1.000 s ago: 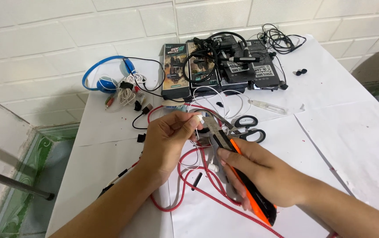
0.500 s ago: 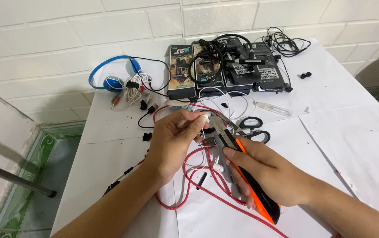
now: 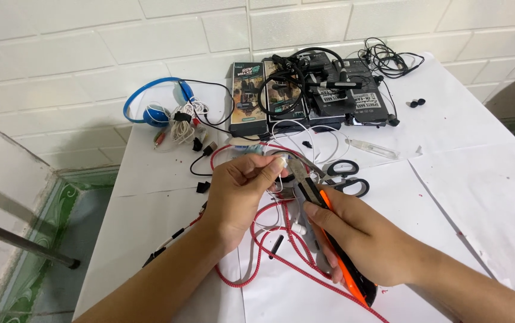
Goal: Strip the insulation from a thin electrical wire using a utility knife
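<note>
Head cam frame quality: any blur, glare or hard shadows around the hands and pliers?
Head view: sharp, no motion blur on the left hand, right hand or orange-handled pliers; light even and soft, faint shadows beneath the hands on the white table; no glare; slight wide-angle bending at the wall edges.

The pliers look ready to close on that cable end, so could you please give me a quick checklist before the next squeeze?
1. Right hand grips the pliers by the orange handles: ok.
2. Left hand pinches the cable end at the plier tips: ok.
3. Cable end seated between the tips: cannot tell, fingers hide it.
4. Left fingertips away from the tips: not ok, very close.
5. Red cable loops loose under both hands: not ok, could snag.
6. Scissors lie beside the pliers, apart: ok.
</note>
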